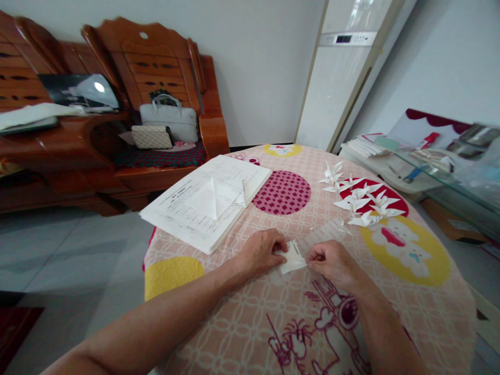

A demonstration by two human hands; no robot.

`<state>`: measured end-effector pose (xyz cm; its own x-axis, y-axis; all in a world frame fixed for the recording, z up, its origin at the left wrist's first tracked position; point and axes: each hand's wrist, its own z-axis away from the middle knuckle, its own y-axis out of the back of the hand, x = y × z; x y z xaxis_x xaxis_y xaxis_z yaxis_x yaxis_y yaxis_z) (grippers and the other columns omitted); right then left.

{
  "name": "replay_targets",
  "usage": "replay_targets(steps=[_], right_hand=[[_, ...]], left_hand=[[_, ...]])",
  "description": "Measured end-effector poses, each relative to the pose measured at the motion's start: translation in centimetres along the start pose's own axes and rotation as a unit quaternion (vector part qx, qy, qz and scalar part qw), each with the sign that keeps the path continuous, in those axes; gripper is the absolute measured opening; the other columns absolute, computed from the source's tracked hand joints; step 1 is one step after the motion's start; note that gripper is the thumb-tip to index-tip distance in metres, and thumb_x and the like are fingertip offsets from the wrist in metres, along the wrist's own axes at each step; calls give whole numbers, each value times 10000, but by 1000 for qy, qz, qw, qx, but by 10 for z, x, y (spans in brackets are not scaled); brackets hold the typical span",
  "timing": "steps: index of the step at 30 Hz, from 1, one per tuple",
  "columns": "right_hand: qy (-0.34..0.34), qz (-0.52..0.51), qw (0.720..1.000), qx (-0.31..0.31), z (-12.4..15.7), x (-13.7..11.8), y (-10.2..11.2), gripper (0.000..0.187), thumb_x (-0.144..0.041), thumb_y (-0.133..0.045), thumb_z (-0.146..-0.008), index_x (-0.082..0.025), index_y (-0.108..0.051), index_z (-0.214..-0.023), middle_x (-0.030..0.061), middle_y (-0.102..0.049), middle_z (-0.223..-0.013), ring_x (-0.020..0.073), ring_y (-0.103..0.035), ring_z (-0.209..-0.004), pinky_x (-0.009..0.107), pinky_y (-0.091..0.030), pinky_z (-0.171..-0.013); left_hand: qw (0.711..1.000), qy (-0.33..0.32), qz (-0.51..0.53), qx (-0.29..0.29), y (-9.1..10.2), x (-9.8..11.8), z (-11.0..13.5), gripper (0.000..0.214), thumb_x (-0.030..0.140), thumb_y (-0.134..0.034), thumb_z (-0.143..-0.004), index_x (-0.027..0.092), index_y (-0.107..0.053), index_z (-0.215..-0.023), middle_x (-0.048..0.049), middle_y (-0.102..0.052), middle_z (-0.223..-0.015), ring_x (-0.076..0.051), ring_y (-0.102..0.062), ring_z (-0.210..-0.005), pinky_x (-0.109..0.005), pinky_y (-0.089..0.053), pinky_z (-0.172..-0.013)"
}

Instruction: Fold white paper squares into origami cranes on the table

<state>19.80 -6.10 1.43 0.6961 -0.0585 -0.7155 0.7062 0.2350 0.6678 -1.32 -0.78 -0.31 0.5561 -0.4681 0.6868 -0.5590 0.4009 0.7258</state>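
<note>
1. The left hand (262, 252) pinches the left edge of a small white folded paper piece (292, 259), fingers curled tight.
2. The right hand (332, 262) nips the paper's right edge, so both hands are closed on it. The paper lies low on the round surface (390, 312), which is covered by a pink patterned cloth.
3. Beyond the paper, to the right: a cluster of white folded paper cranes (361, 200).
4. Beyond the paper, to the left: a thick stack of printed white sheets (183, 219), with a creased white square sheet (213, 199) on top.
5. Far beyond the paper: a brown carved wooden bench (156, 62) carrying a white handbag (170, 120).
</note>
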Motion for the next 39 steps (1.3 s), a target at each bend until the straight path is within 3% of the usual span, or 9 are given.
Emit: replay_targets(steps=[7, 12, 22, 29, 34, 39], right_hand=[[15, -31, 999, 1, -1, 1, -2, 154, -190, -518, -754, -146, -653, -695, -26, -570, -552, 101, -478, -496, 198, -328, -469], [33, 31, 999, 10, 0, -6, -10, 140, -181, -538, -749, -140, -656, -687, 5, -619, -599, 119, -522, -556, 205, -321, -496], [-2, 125, 992, 17, -4, -9, -16, 128, -163, -546, -758, -155, -666, -715, 25, -663, -646, 136, -557, -599, 229, -328, -554], [-46, 166, 984, 49, -2, -21, -19, 116, -246, -618, -763, -170, -664, -689, 48, -679, -685, 158, -581, -643, 251, -332, -585], [-58, 151, 986, 42, -4, -20, -18, 53, -177, -613, -717, -169, -645, -675, 33, -664, -653, 149, -571, -622, 242, -329, -571], [-40, 88, 994, 45, -2, -7, -13, 108, -90, -538, -675, -170, -611, -675, 8, -634, -607, 135, -559, -581, 229, -334, -547]], left_hand=[[1000, -9, 4, -3, 0, -2, 0, 151, 152, -663, -666, 163, -677, -816, -4, -622, -812, -130, -548, -737, -221, -405, -662], [1000, -6, 2, -3, -1, -1, 0, 151, 144, -668, -658, 160, -679, -808, -3, -621, -799, -127, -544, -725, -219, -398, -650], [1000, -12, 5, 1, -2, -4, -1, 152, 150, -671, -660, 164, -680, -811, -2, -623, -812, -127, -547, -735, -216, -401, -654], [1000, -9, -2, 1, 0, -2, -1, 154, 150, -667, -654, 167, -680, -806, 0, -621, -802, -126, -547, -726, -220, -401, -655], [1000, -9, -5, 1, -1, -2, -1, 155, 152, -669, -653, 167, -678, -807, 1, -621, -804, -127, -544, -727, -218, -401, -656], [1000, -6, -3, 1, 0, -2, -1, 159, 149, -679, -648, 163, -679, -807, 1, -621, -803, -125, -540, -721, -214, -395, -645]])
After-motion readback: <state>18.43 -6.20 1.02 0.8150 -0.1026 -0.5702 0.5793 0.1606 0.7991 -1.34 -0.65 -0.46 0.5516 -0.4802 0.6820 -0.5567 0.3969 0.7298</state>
